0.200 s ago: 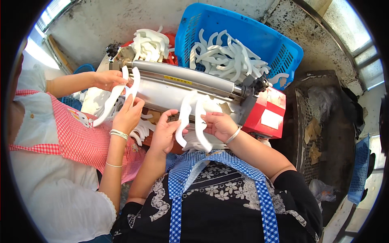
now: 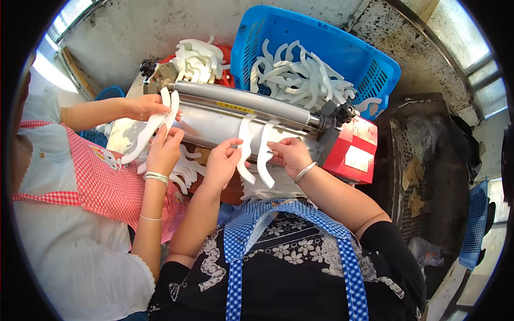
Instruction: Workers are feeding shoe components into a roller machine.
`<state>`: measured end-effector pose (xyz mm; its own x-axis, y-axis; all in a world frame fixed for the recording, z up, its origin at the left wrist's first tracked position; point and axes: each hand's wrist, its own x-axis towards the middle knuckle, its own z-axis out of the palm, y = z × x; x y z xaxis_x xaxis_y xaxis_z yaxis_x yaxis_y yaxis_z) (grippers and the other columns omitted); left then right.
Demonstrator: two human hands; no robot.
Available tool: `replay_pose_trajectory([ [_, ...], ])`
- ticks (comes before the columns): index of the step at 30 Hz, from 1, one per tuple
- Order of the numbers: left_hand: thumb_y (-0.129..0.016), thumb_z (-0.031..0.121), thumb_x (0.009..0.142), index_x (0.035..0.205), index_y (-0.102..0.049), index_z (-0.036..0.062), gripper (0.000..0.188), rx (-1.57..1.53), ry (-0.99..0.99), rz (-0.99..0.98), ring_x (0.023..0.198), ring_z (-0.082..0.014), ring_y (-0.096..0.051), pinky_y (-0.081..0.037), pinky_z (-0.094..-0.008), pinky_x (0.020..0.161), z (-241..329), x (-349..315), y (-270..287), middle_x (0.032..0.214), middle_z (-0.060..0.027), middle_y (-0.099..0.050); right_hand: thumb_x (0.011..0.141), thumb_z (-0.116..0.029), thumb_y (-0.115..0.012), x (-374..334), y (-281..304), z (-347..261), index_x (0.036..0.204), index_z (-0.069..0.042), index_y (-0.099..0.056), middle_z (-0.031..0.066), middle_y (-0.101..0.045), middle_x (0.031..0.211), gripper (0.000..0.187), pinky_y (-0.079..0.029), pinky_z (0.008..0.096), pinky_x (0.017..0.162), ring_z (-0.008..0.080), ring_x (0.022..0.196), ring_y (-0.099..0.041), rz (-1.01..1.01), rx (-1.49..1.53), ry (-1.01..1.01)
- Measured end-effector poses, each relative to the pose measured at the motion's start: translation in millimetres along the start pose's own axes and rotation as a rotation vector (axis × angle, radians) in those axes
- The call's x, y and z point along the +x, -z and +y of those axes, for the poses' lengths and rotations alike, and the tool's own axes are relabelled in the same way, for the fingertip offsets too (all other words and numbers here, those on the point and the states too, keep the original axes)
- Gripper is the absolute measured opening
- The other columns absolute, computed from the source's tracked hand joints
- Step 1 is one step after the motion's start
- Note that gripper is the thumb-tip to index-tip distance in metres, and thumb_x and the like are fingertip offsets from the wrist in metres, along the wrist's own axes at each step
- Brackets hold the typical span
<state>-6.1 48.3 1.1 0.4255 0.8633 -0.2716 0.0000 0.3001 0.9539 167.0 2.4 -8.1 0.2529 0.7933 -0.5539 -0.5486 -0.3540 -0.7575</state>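
My left hand [image 2: 223,162] pinches a white, wavy foam-like strip [image 2: 245,147] between thumb and fingers. A second strip of the same kind [image 2: 264,158] is held in my right hand [image 2: 292,156]. Both strips stand nearly parallel, their far ends at the metal plate [image 2: 206,120] of a roller machine. Beyond them lies its long grey roller [image 2: 241,98]. More white strips [image 2: 270,191] lie in a heap below my hands, partly hidden by them.
At my left a co-worker's hands [image 2: 164,155] hold two white strips [image 2: 147,134] at the same machine. Behind the roller, a blue basket [image 2: 321,27] holds many strips, beside a red container [image 2: 227,53] heaped with more. A red machine housing [image 2: 356,147] stands at the right.
Both my hands have moved slightly away from me, carrying the two strips farther over the metal plate. The co-worker's two strips have come closer together.
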Motion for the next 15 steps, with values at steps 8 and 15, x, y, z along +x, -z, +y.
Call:
replay_pose_trajectory([
  [8, -0.056, 0.006, 0.078, 0.098, -0.053, -0.0014, 0.021, 0.590, -0.534, 0.221, 0.064, -0.0161, -0.056, -0.044, -0.0245, 0.053, 3.0, 9.7, 1.4, 0.081, -0.0105, -0.058, 0.068, -0.029, -0.068, 1.5, -13.5, -64.0, 0.079, -0.003, -0.050, 0.0082, -0.057, 0.072, 0.034, -0.045, 0.0300, 0.057, 0.0174, 0.057, -0.057, -0.017, -1.344, 0.907],
  [15, -0.057, 0.003, 0.075, 0.086, -0.056, 0.0005, 0.012, 0.661, -0.675, 0.151, 0.070, -0.0230, -0.057, -0.046, -0.0298, 0.061, -10.1, -29.1, -23.9, 0.081, -0.0114, -0.057, 0.071, -0.049, -0.058, 121.0, -75.1, -116.8, 0.105, 0.003, -0.056, 0.0184, -0.054, 0.110, 0.062, -0.044, 0.0346, 0.081, 0.0268, 0.100, -0.054, 0.009, -1.422, 0.085],
])
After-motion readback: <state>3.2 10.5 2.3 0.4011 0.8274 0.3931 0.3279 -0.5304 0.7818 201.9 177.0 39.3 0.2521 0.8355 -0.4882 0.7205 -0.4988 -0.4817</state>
